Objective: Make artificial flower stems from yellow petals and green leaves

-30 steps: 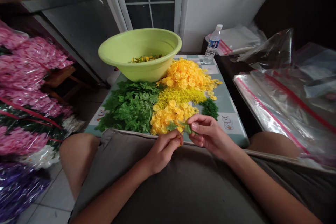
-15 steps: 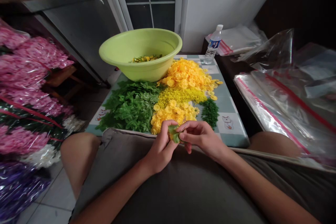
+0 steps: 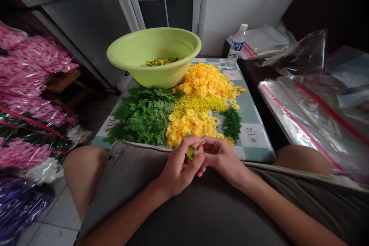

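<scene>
My left hand (image 3: 179, 165) and my right hand (image 3: 220, 155) meet over my lap at the table's near edge. Both are closed on a small artificial flower piece (image 3: 190, 152), green with yellow, pinched between the fingertips; a thin stem pokes up from it. Just beyond the hands lies a pile of yellow petals (image 3: 190, 125). A heap of green leaves (image 3: 142, 115) lies to the left, fine yellow bits (image 3: 198, 103) in the middle, small dark green pieces (image 3: 231, 123) to the right, and a larger yellow petal pile (image 3: 207, 80) farther back.
A big lime-green basin (image 3: 152, 57) with mixed pieces inside stands at the table's far end. A water bottle (image 3: 235, 46) stands at the back right. Clear plastic bags (image 3: 311, 100) lie on the right. Wrapped pink, white and purple flower bunches (image 3: 25, 100) fill the left.
My hands have come together and dropped slightly toward my lap. The green leaf that showed between them is now mostly covered by my fingers.
</scene>
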Demonstrator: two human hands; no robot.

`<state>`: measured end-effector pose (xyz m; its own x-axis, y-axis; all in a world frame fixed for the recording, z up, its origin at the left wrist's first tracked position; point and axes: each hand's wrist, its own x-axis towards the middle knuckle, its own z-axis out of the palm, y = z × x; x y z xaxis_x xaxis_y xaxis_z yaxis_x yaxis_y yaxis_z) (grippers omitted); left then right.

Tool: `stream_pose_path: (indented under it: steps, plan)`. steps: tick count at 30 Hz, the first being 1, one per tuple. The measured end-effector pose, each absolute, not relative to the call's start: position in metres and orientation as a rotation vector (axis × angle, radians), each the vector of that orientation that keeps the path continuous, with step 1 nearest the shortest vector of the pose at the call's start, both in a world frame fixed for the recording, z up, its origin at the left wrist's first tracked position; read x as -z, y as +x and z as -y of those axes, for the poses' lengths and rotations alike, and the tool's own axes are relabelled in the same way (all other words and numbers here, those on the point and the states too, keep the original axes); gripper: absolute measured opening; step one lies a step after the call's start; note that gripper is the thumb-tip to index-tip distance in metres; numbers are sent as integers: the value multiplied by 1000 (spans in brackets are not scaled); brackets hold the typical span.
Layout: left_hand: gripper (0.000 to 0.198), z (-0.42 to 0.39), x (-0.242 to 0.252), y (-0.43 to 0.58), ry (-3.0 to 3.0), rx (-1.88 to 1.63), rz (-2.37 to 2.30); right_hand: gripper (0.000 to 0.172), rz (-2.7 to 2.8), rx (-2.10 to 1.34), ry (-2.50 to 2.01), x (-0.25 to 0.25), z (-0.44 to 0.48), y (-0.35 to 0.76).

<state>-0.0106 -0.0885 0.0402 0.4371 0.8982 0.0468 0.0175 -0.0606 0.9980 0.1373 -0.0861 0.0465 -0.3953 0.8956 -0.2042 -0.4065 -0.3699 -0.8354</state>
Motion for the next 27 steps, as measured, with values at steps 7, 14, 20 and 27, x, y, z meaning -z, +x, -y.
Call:
stream_pose_path:
  steps: [7,14,20,27]
  plan:
    - [19,83,-48,-14,1155,-910,-1065,25,1233,-1659,-1181,-41,59,176]
    - [17,76,-40,-18,822,-815,-980,14,1188,-953,-1549,-12,19,232]
    - [17,68,-33,-22,723,-760,-974,20,1398,-605,-1769,16,-1,235]
    - [18,62,-27,-25,686,-718,-981,18,1855,-357,-1933,39,-15,220]
